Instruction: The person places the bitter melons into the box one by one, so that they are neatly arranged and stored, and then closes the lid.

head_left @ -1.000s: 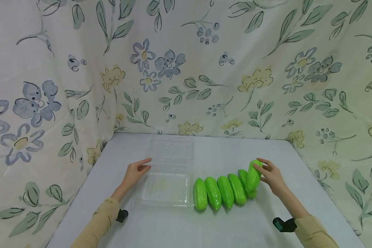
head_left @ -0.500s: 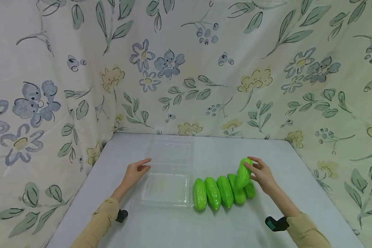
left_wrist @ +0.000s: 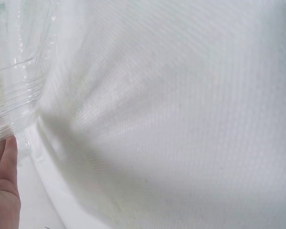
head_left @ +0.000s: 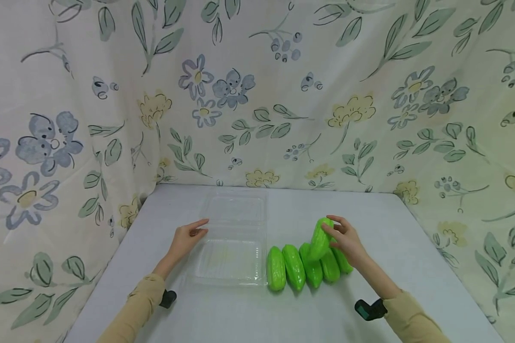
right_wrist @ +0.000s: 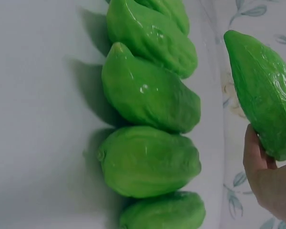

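My right hand pinches a glossy green cucumber by its upper end between thumb and fingers. It hangs tilted above a row of several similar cucumbers lying side by side on the table. In the right wrist view the held cucumber is at the right, apart from the row. My left hand is at the left side of a clear plastic clamshell box, which lies with its lid folded back. In the left wrist view, straight fingers touch the box's ribbed wall.
The box stands directly left of the cucumber row, its lid half on the far side. A white cloth covers the table. A flowered curtain hangs behind and at both sides.
My right hand has carried the held cucumber leftward over the row, from its right end to around the middle. The left hand and the box stay put.
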Demonstrator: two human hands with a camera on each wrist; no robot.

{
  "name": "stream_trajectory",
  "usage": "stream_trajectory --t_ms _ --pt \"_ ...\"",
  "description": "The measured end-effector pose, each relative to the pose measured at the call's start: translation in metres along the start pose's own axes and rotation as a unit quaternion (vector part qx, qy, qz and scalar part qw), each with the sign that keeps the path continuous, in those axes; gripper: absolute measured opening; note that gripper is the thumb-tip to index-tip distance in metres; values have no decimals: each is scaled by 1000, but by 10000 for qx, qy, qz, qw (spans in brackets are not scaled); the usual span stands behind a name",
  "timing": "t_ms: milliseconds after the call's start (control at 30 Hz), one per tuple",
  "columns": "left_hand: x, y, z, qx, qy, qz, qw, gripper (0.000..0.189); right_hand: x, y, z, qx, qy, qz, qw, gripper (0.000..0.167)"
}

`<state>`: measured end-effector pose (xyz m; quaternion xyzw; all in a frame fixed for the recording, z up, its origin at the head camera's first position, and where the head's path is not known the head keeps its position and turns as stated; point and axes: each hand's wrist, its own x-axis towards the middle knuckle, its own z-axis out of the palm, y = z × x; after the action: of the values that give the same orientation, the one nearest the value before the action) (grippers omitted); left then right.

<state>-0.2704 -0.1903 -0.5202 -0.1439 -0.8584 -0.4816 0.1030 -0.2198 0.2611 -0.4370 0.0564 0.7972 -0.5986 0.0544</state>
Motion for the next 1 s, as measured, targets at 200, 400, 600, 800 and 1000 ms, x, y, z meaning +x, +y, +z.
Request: stream_trajectory --t_ms 200,400,600,800,1000 --pt "1 -1 0 54 58 111 9999 36 -1 -4 13 154 -12 -83 9998 57" --pt "1 -1 0 -46 15 143 9999 36 -2 -2 30 335 -28 -72 9994 57" --pt "-1 -1 0 -7 -46 75 10000 37 -3 -6 51 683 -30 -80 9976 54" --pt "-2 -1 0 -23 -42 16 10000 37 -2 -10 72 946 50 -133 9954 54" --pt "-1 -1 1 28 11 92 10000 37 2 -10 90 1140 -30 -320 9930 50"
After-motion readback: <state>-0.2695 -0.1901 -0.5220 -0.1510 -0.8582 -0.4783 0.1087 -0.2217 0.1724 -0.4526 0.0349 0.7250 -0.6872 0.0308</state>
